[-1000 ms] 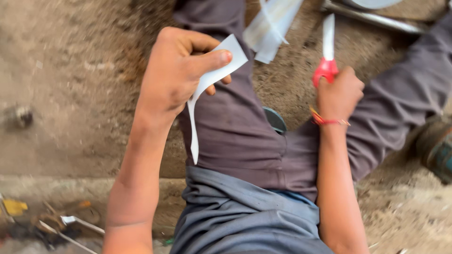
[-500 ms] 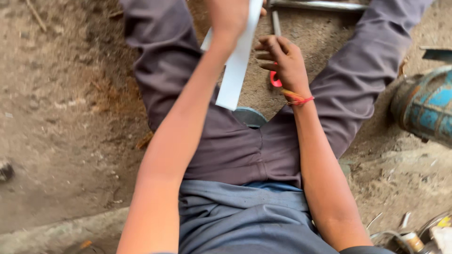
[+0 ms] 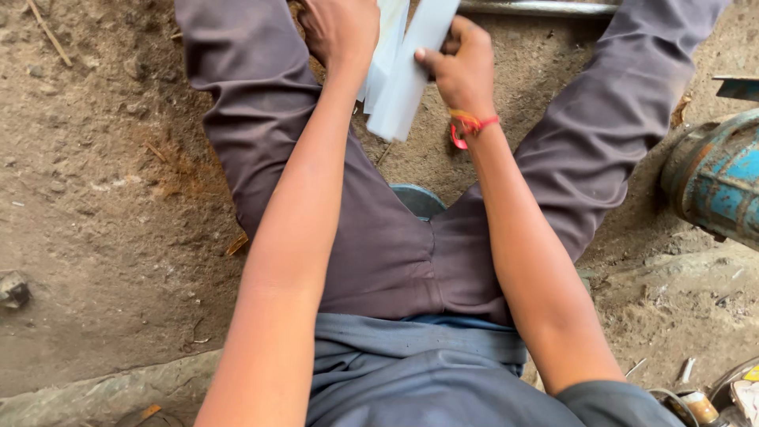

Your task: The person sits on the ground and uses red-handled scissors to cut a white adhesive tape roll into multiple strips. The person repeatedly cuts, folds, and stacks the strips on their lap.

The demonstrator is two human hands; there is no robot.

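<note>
I sit on dirt ground with my legs in grey trousers (image 3: 379, 253) spread apart. My left hand (image 3: 340, 32) is closed at the top of the view on a white paper strip (image 3: 386, 47). My right hand (image 3: 462, 67) pinches a second, wider white strip (image 3: 407, 79) with the thumb on top; the two strips overlap between the hands. A red and orange thread (image 3: 474, 122) circles my right wrist. Just below it shows a red scissors handle loop (image 3: 457, 141); the blades are hidden and I cannot tell whether the hand holds them.
A worn blue metal cylinder (image 3: 711, 182) lies at the right edge. A metal rod (image 3: 538, 8) runs along the top. A small stone (image 3: 14, 289) sits at the far left, and small metal parts (image 3: 700, 407) lie at the bottom right. A blue-grey seat edge (image 3: 419, 199) shows between my legs.
The view has swung right and down. Both hands came together at the top; my right hand, which held the red scissors up, now grips a paper strip.
</note>
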